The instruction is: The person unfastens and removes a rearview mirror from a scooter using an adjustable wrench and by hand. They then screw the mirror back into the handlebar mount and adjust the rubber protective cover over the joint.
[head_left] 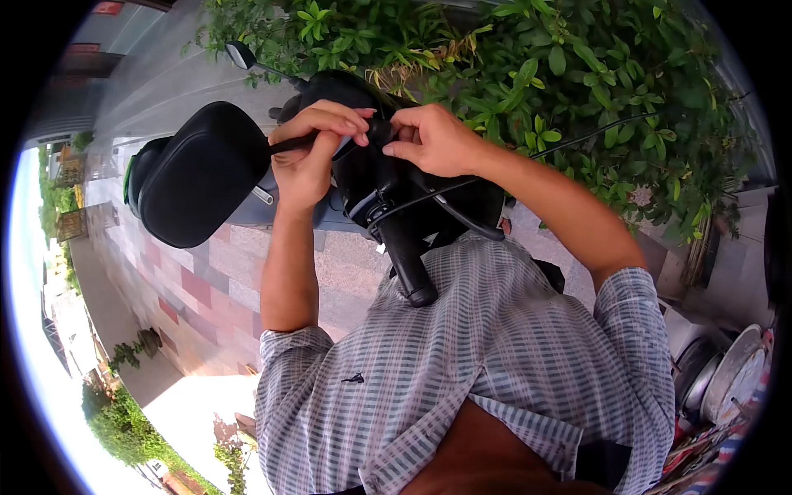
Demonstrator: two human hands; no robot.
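My left hand [309, 153] is closed around the inner end of a thin black stem [289, 144], which carries a large black rounded mirror housing [204, 175]. Its fingertips reach toward a small black round part [379, 130] on the scooter's handlebar. From the other side, my right hand [433, 140] pinches that round part between thumb and fingers. The two hands nearly meet there, and the fingers hide the joint. Below them a black handlebar grip [408, 268] points toward my shirt, with a black lever [470, 216] beside it.
A second mirror [241, 55] stands at the upper left. Leafy bushes [561, 74] grow close behind the scooter, and a thin black cable [594, 134] runs across them. Paving tiles [198, 285] lie to the left. Metal pans [730, 375] are stacked at the lower right.
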